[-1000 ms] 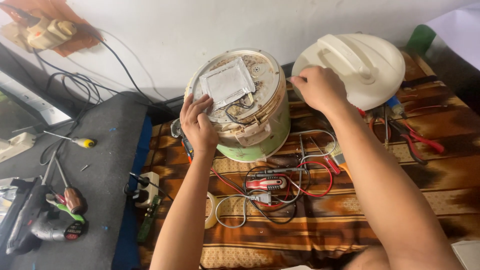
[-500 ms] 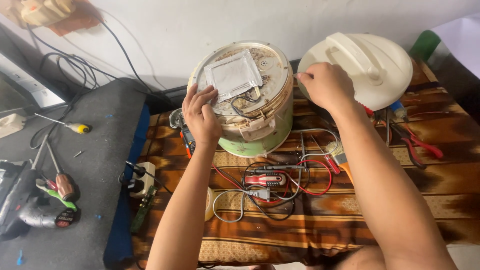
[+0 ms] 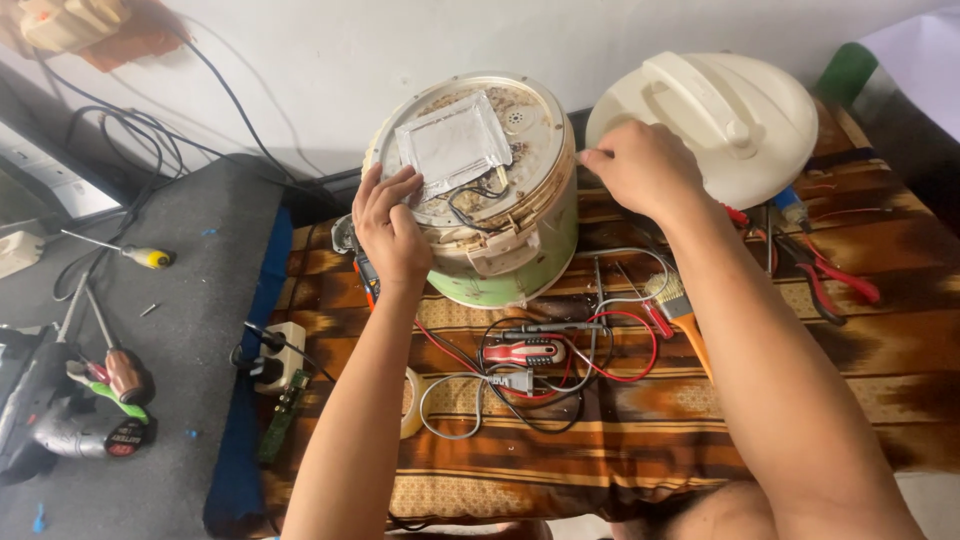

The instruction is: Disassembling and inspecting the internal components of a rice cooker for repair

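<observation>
A person's left hand (image 3: 388, 228) lies flat, fingers spread, on the upturned base of a green rice cooker (image 3: 480, 190) on a striped cloth (image 3: 850, 350); the right hand (image 3: 645, 165), fingers curled, apparently grips its rim, beside a cream lid (image 3: 715, 115).

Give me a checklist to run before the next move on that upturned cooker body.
1. Left hand steadying the cooker body: ok, it rests on the rim.
2. Right hand on the body: not ok, it sits between body and cream lid.
3. Foil-covered plate uncovered: ok.
4. Plug out of a socket: ok, it lies loose on the cloth.
5. Red-handled screwdriver close by: ok.
6. Body standing level: cannot tell.
</observation>
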